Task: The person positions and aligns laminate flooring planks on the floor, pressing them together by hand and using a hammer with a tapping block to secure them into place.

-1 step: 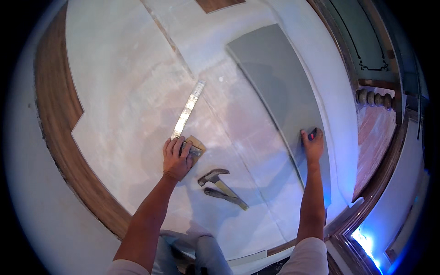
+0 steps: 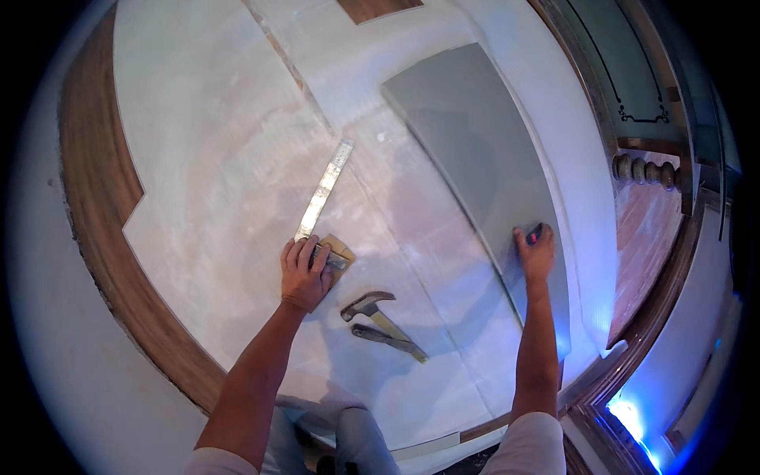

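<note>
My left hand (image 2: 303, 271) presses down on the wooden handle of a try square (image 2: 325, 188), whose metal blade runs up and to the right over the white underlay (image 2: 214, 158). My right hand (image 2: 537, 252) rests on the near part of a long grey plank (image 2: 475, 142) and grips a small red and dark tool (image 2: 535, 233), only partly visible between the fingers. The plank lies flat on the underlay, running away from me.
A claw hammer (image 2: 370, 305) and a flat metal bar (image 2: 392, 342) lie between my arms. Finished brown wood flooring (image 2: 95, 214) curves along the left. A wooden threshold (image 2: 657, 317) and turned balusters (image 2: 643, 170) stand at the right. My knees (image 2: 348, 431) are below.
</note>
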A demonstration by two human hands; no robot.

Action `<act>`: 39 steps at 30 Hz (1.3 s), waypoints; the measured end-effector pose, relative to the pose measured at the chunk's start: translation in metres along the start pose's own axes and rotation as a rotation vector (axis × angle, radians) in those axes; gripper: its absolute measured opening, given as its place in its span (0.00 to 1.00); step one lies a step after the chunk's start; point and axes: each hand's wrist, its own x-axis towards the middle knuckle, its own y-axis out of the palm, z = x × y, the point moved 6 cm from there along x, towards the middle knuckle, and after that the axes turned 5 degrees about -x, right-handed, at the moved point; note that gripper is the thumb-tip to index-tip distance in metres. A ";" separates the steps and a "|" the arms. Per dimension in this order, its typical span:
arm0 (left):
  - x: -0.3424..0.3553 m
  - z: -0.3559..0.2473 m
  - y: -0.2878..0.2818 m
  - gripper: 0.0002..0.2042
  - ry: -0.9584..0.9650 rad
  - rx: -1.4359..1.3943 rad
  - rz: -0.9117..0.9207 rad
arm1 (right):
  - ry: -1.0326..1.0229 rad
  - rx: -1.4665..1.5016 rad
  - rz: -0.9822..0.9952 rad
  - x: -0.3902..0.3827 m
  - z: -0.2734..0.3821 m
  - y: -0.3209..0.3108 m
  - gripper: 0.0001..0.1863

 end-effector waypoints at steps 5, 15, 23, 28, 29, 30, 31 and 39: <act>0.000 0.000 -0.005 0.26 -0.007 0.005 0.012 | -0.210 -0.037 -0.017 -0.069 0.017 0.014 0.51; 0.003 -0.017 -0.014 0.23 0.057 -0.044 -0.074 | -0.247 -0.463 -0.003 -0.134 -0.087 0.087 0.46; -0.006 -0.012 -0.016 0.18 0.172 -0.112 -0.252 | -0.434 -0.288 -0.107 -0.110 -0.168 -0.067 0.13; -0.023 -0.002 -0.034 0.21 0.181 -0.107 -0.322 | -0.504 -0.440 -0.242 -0.193 -0.076 -0.234 0.08; -0.027 0.002 -0.031 0.22 0.147 -0.172 -0.282 | -0.507 -0.456 -0.249 -0.227 -0.062 -0.275 0.08; -0.031 0.013 -0.032 0.22 0.111 -0.226 -0.242 | -0.469 -0.369 -0.283 -0.262 -0.047 -0.317 0.09; -0.033 0.020 -0.036 0.22 0.084 -0.285 -0.202 | -0.427 -0.283 -0.319 -0.298 -0.038 -0.360 0.10; -0.216 -0.063 -0.073 0.27 -0.015 -0.618 0.086 | -0.353 0.008 -0.659 -0.551 -0.015 -0.544 0.36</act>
